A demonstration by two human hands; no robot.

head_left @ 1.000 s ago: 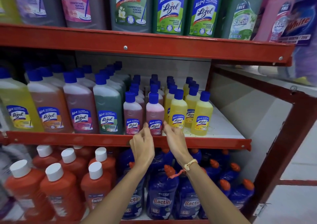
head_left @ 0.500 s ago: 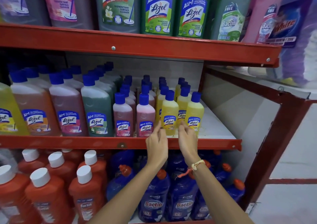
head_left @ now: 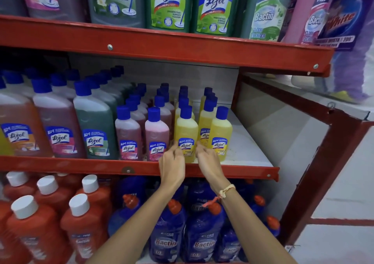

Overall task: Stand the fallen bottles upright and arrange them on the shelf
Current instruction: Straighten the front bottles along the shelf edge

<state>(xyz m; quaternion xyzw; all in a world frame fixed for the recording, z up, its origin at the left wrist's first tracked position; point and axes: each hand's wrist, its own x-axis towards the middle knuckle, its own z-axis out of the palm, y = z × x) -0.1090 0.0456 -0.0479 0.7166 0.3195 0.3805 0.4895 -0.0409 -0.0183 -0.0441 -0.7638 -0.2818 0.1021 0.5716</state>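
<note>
Small Lizol bottles with blue caps stand upright in rows on the middle shelf (head_left: 251,158): pink ones (head_left: 156,136) on the left, yellow ones on the right. My left hand (head_left: 172,166) and my right hand (head_left: 208,162) reach over the shelf's red front rail. Their fingertips press on the left and right sides of the front yellow bottle (head_left: 186,130), low down by its label. Another yellow bottle (head_left: 221,130) stands just right of my right hand. No bottle lies on its side in view.
Large Lizol bottles (head_left: 95,126) fill the shelf's left half. Bare white shelf board lies right of the yellow rows. The red upper shelf rail (head_left: 162,47) hangs overhead. Orange bottles (head_left: 83,229) and blue Bactin bottles (head_left: 170,235) crowd the shelf below my forearms.
Both hands have shifted right along the shelf front, from either side of the front pink bottle to either side of the front yellow bottle. The view has also moved closer.
</note>
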